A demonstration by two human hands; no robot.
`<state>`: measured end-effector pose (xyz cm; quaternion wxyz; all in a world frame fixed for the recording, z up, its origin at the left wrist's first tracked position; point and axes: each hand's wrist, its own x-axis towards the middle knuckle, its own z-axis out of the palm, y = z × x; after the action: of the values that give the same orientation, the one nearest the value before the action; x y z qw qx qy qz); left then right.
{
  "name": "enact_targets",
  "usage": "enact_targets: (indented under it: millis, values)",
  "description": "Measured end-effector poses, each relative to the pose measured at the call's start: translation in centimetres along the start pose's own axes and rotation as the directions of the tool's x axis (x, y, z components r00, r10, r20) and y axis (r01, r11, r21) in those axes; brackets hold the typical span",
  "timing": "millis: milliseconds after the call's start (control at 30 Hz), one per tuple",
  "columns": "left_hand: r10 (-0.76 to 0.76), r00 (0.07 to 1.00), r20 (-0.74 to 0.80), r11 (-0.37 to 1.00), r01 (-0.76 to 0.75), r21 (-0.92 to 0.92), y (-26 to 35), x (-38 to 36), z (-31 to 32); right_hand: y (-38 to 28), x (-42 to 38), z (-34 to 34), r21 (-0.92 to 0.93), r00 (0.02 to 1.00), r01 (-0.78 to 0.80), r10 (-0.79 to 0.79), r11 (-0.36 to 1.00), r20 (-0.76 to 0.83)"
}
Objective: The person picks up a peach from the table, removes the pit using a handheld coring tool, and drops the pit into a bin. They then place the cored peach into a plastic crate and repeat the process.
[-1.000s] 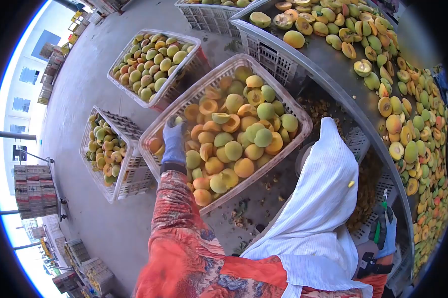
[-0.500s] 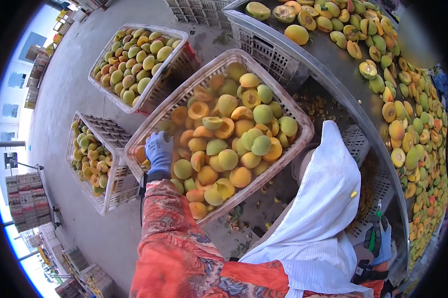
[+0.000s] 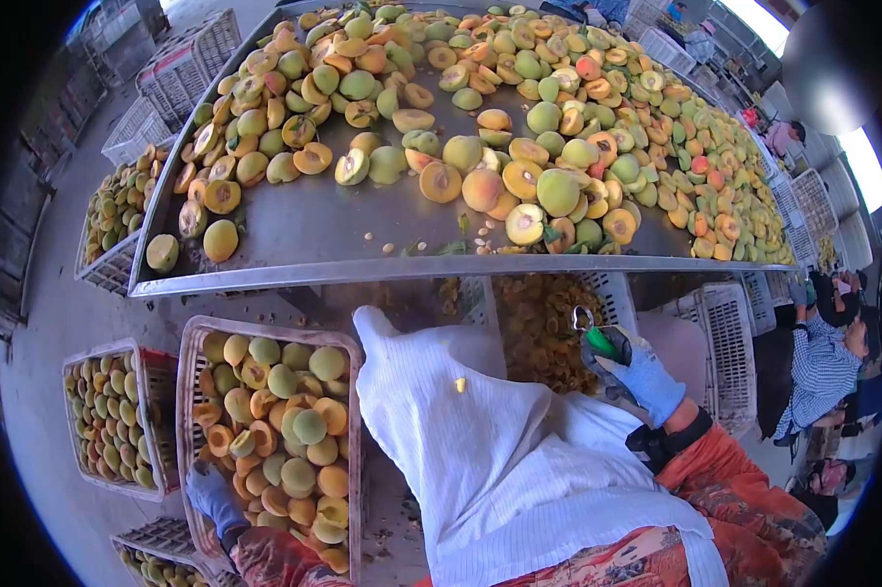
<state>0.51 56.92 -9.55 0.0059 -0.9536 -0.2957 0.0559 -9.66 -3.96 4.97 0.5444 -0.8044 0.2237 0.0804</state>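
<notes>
My left hand [image 3: 214, 495], in a blue work glove, rests at the left side of a plastic crate [image 3: 354, 440] filled with whole and halved yellow-green peaches [image 3: 297, 474]. Its fingers lie extended beside the fruit, with no peach showing in them. My right hand [image 3: 648, 380], also gloved, is closed round a green-handled tool with a metal loop [image 3: 602, 342] at its tip. It is held below the near edge of a metal table [image 3: 294, 230], over a crate of fruit scraps [image 3: 548, 323]. A white cloth [image 3: 480, 430] covers my lap.
Piles of cut and whole peaches [image 3: 558, 191] cover much of the tabletop, with a few loose pits near its raised rim. More full crates [image 3: 116, 421] stand on the floor at the left. A co-worker in a checked top [image 3: 822, 362] sits at the right.
My view has swung right, from the crates to the table. My left hand stays at the same crate, and the right hand with the green-handled tool has come fully into sight.
</notes>
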Motion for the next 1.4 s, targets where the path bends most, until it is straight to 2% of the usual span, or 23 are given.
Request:
enact_targets:
  millis: [67,100,167,233,267,333,367,400,433,500,567,633,667,700,767,833,900,1000,1100,1200,1333,1367,1400]
  values:
    - [0.188,0.941,-0.281,0.787,-0.316,-0.53,3.9,-1.3,-0.2,2.4,0.1,-1.0,-0.024,0.986,0.139,-0.14,0.99,-0.086]
    - [0.205,0.943,-0.26,0.596,-0.331,-0.731,9.0,-3.7,-3.1,4.8,0.7,-1.7,-0.162,0.969,0.212,-0.229,0.964,-0.097]
    - [0.368,0.809,-0.458,0.24,-0.559,-0.794,17.9,-6.5,-6.4,5.6,1.2,-2.3,-0.28,0.941,0.291,-0.327,0.915,-0.091]
    - [0.503,0.779,-0.374,0.086,-0.475,-0.876,26.5,-9.6,-10.6,3.0,0.2,-2.5,0.008,0.998,-0.063,0.063,0.998,-0.004]
    - [0.551,0.822,-0.14,-0.052,-0.134,-0.99,30.9,-11.3,-12.6,2.8,0.0,-2.9,-0.008,0.993,-0.117,0.117,0.993,0.014]
    - [0.73,0.674,-0.109,0.018,-0.178,-0.984,38.3,-12.8,-13.7,4.7,0.0,-3.3,-0.056,1.0,-0.012,0.012,0.998,-0.01]
    - [0.747,0.639,-0.184,0.11,-0.392,-0.913,42.1,-12.9,-12.4,5.4,0.0,-3.6,-0.122,0.995,0.088,-0.092,0.989,-0.032]
    - [0.777,0.622,-0.097,0.225,-0.419,-0.88,45.2,-14.7,-13.7,5.2,-0.1,-4.1,-0.217,0.99,0.115,-0.129,0.969,-0.051]
    - [0.807,0.526,-0.269,0.259,-0.724,-0.639,48.1,-14.8,-12.7,5.3,-0.3,-4.5,-0.197,0.989,0.117,-0.131,0.973,-0.063]
    - [0.887,0.455,-0.073,0.389,-0.823,-0.414,51.8,-16.0,-12.3,5.7,-0.8,-4.9,-0.326,0.974,0.133,-0.183,0.936,-0.129]
    - [0.849,0.503,-0.163,0.423,-0.831,-0.362,53.2,-15.9,-10.0,5.3,-1.4,-5.8,-0.301,0.968,0.126,-0.183,0.945,-0.17]
    - [0.892,0.435,-0.127,0.279,-0.748,-0.602,53.5,-13.9,-9.0,5.7,-1.8,-6.6,-0.144,0.957,0.252,-0.268,0.957,-0.108]
    - [0.836,0.544,0.066,0.221,-0.224,-0.949,52.9,-14.3,-9.2,6.3,-1.9,-6.8,-0.125,0.958,0.246,-0.261,0.961,-0.123]
    - [0.821,0.547,0.161,0.193,-0.001,-0.981,51.8,-14.4,-10.8,6.9,-1.7,-7.0,-0.236,0.968,0.201,-0.23,0.951,-0.101]
    - [0.909,0.396,0.129,-0.095,0.498,-0.862,48.3,-16.6,-13.4,6.8,-1.1,-7.2,-0.339,0.977,0.171,-0.205,0.925,-0.066]
    - [0.914,0.376,0.156,-0.123,0.621,-0.775,45.3,-19.3,-13.7,4.9,-0.4,-6.8,-0.267,0.93,0.296,-0.34,0.917,-0.138]
    - [0.975,0.169,0.141,-0.042,0.772,-0.634,43.2,-21.7,-13.9,2.0,0.3,-6.1,-0.3,0.896,0.387,-0.432,0.872,-0.102]
    - [0.953,0.237,0.191,-0.081,0.802,-0.592,41.8,-25.7,-13.7,-0.7,1.0,-4.6,-0.356,0.849,0.469,-0.524,0.809,-0.072]
    - [0.86,0.463,0.213,-0.176,0.662,-0.729,40.9,-28.8,-13.5,-1.6,0.8,-3.4,-0.429,0.767,0.55,-0.636,0.717,-0.079]
    - [0.92,0.378,0.105,-0.169,0.622,-0.764,39.8,-30.0,-14.4,-1.7,0.0,-3.0,-0.45,0.775,0.54,-0.629,0.711,-0.064]
    - [0.889,0.446,0.105,-0.172,0.537,-0.826,38.3,-30.8,-15.6,-2.5,-1.3,-2.9,-0.42,0.866,0.458,-0.5,0.784,0.01]
    - [0.842,0.515,-0.157,-0.138,-0.076,-0.988,37.8,-30.8,-15.4,-2.6,-1.5,-2.9,-0.42,0.866,0.458,-0.5,0.784,0.01]
    - [0.814,0.412,-0.41,-0.046,-0.658,-0.752,37.5,-30.8,-15.3,-2.8,-1.6,-2.8,-0.139,0.9,0.437,-0.431,0.889,0.071]
